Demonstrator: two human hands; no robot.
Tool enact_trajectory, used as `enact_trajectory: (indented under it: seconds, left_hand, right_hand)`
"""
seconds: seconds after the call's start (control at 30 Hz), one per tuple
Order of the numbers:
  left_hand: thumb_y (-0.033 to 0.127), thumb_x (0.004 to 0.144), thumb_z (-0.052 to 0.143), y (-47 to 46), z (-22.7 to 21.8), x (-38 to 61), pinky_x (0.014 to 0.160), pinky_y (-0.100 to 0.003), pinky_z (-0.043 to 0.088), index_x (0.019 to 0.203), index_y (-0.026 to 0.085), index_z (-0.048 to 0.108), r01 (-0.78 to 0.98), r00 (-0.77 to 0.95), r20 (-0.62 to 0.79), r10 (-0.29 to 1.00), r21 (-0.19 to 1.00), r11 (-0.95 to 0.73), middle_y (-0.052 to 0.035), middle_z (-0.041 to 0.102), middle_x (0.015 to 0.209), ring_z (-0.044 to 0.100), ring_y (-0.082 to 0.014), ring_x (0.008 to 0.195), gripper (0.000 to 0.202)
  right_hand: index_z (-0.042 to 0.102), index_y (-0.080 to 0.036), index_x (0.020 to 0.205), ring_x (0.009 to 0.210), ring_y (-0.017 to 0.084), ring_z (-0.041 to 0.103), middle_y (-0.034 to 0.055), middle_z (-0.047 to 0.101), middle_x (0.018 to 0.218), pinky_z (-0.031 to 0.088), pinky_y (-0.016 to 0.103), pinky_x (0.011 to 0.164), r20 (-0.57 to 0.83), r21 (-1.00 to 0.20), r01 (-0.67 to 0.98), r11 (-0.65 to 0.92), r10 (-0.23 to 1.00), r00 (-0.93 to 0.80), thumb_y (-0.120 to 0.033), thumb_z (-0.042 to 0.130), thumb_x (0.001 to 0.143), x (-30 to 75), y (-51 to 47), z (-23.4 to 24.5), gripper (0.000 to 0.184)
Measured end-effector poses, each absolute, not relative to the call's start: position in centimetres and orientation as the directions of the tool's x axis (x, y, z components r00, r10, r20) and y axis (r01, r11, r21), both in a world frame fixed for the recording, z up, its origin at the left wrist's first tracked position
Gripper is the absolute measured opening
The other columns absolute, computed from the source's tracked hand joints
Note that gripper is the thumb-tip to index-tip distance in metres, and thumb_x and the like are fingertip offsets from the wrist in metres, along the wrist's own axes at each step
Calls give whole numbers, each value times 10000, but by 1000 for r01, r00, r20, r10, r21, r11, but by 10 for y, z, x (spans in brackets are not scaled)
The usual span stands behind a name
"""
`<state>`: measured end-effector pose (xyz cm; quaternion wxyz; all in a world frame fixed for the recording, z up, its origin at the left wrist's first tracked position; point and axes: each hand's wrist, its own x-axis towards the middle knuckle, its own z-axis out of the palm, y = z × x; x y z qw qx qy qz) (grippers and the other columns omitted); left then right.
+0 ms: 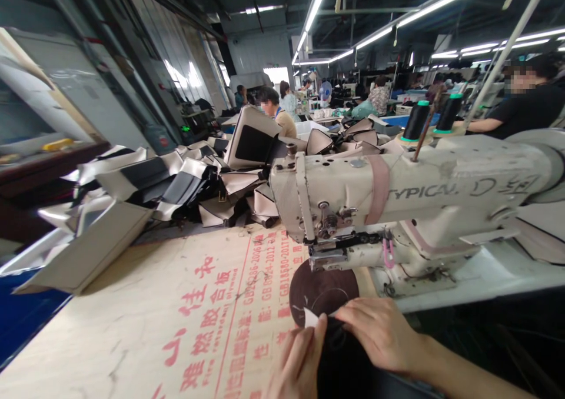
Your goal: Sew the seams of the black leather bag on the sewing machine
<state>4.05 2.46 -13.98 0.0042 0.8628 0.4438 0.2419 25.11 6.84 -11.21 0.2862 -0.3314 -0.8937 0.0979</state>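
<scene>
Low in the picture, my left hand (299,355) is closed, thumb and fingers pinching a small white piece (311,317) whose pointed end sticks up. My right hand (382,335) comes in from the right, its fingertips pinched together close to the left thumb. What those fingertips hold is too small to make out. Just beyond both hands a dark brown roll of binding tape (324,288) lies on the board. The sewing machine (331,199) stands over it, with a pink clip (388,252) on its narrow arm.
Beige and black sewn pieces (176,181) are heaped behind and left of the machine. The plywood board (168,311) bears red print. Two black thread cones (415,121) stand behind the machine. A person in black (525,107) sits at the right; other people work farther back.
</scene>
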Motion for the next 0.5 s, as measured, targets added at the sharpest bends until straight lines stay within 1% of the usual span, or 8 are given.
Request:
enact_trajectory:
  seconds: [0.03,0.1,0.2,0.27,0.33,0.4,0.5]
  left_hand:
    - [14,816,299,28,-142,41,863,-238,491,1399,207,156,777,484,409,774,206,-595,-38,582,1042,540,-139,932,631]
    - [-14,796,268,35,-140,43,866,-252,495,1386,207,205,781,478,392,786,221,-585,-46,569,1030,527,-141,933,633]
    - [-22,780,271,44,-128,47,901,-260,475,1261,196,413,744,500,341,796,301,-596,-60,552,1041,499,-149,992,547]
    - [-12,788,285,49,-119,48,881,-257,478,1156,200,495,720,504,304,809,369,-588,-57,553,1020,499,-150,975,474]
    - [23,817,303,53,-111,50,848,-263,482,1093,214,527,696,514,241,823,444,-565,-48,556,1000,505,-150,940,404]
    - [83,855,312,58,-106,51,824,-284,478,1038,221,552,677,512,176,841,520,-521,-43,561,982,510,-155,911,332]
    - [194,889,346,65,-104,51,783,-280,475,984,227,586,654,447,116,887,633,-413,-37,566,923,527,-151,870,260]
  right_hand:
    - [512,-160,1004,764,124,552,39,594,814,416,238,684,442,-356,548,757,653,-615,-175,356,900,251,69,-113,188]
    - [514,-160,990,741,128,535,35,583,805,405,247,659,423,-329,575,749,661,-620,-180,356,901,251,71,-113,183]
    - [511,-174,1031,795,139,513,36,566,868,403,254,679,377,-301,583,755,656,-654,-154,376,889,253,75,-110,197]
    - [493,-180,1081,844,150,494,42,553,933,409,269,731,344,-296,564,771,637,-690,-129,389,877,255,79,-107,235]
    - [493,-170,1072,839,153,482,44,544,943,412,279,742,298,-304,547,780,623,-723,-122,384,874,255,83,-105,231]
    - [506,-155,1020,817,151,478,44,541,910,416,273,723,260,-331,536,777,621,-740,-124,368,879,256,86,-105,200]
    - [517,-141,950,801,151,478,50,536,864,415,262,699,258,-370,518,771,621,-740,-132,345,886,255,90,-107,184]
